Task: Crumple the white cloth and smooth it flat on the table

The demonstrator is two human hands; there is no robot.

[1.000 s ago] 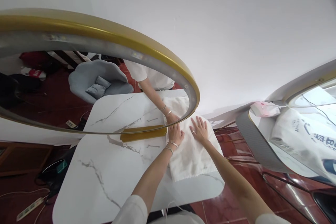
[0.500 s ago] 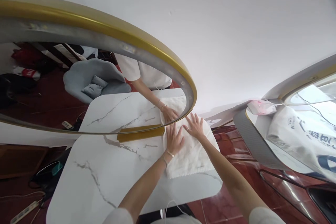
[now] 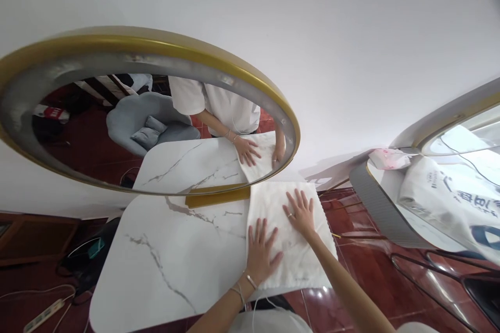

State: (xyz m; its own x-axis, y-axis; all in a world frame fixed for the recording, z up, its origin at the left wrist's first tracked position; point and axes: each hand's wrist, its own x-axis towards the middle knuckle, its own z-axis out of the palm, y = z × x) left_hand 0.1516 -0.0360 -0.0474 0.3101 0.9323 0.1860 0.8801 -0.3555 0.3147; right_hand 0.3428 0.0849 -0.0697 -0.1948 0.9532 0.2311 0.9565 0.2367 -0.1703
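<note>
A white cloth (image 3: 291, 265), its lower edge scalloped, lies flat at the right end of the marble-patterned table (image 3: 179, 250). My left hand (image 3: 262, 251) rests palm down on the cloth's left part, fingers spread, with bracelets at the wrist. Higher up and to the right, my right hand (image 3: 301, 212) lies on the same cloth with its fingers apart and a ring on one finger. Neither hand grips the fabric. The cloth's lower right corner reaches the table's edge.
A gold-rimmed oval mirror (image 3: 219, 52) leans over the table's back, above a gold base (image 3: 216, 197). To the right, another table (image 3: 375, 192) bears a tissue pack (image 3: 388, 158) and a white printed cloth bag (image 3: 433, 187). A power strip (image 3: 44, 316) lies on the floor at left.
Both hands have moved down the cloth toward me, the left one further. The cloth's far part now lies smoother and squarer, and its near edge is closer to me. The view has shifted slightly.
</note>
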